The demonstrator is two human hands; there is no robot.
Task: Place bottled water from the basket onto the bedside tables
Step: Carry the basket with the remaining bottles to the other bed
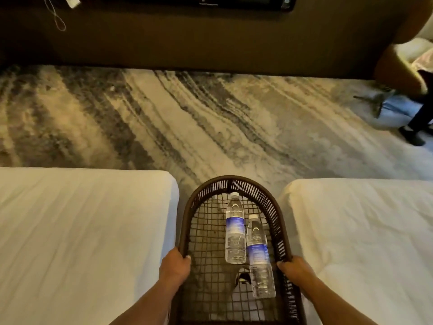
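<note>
A dark brown woven basket [230,180] with an open grid bottom is held out in front of me, between two beds. My left hand [174,266] grips its left rim and my right hand [296,269] grips its right rim. Two clear water bottles with blue labels lie side by side in it, white caps pointing away from me: one [235,229] further forward, the other [259,256] nearer me and to the right. No bedside table is in view.
A white bed [77,231] lies at the left and another white bed [365,235] at the right, with a narrow gap between them. Beyond is streaked grey-and-beige carpet [187,118], then a dark wall unit. A person's leg and shoe [413,134] show at the far right.
</note>
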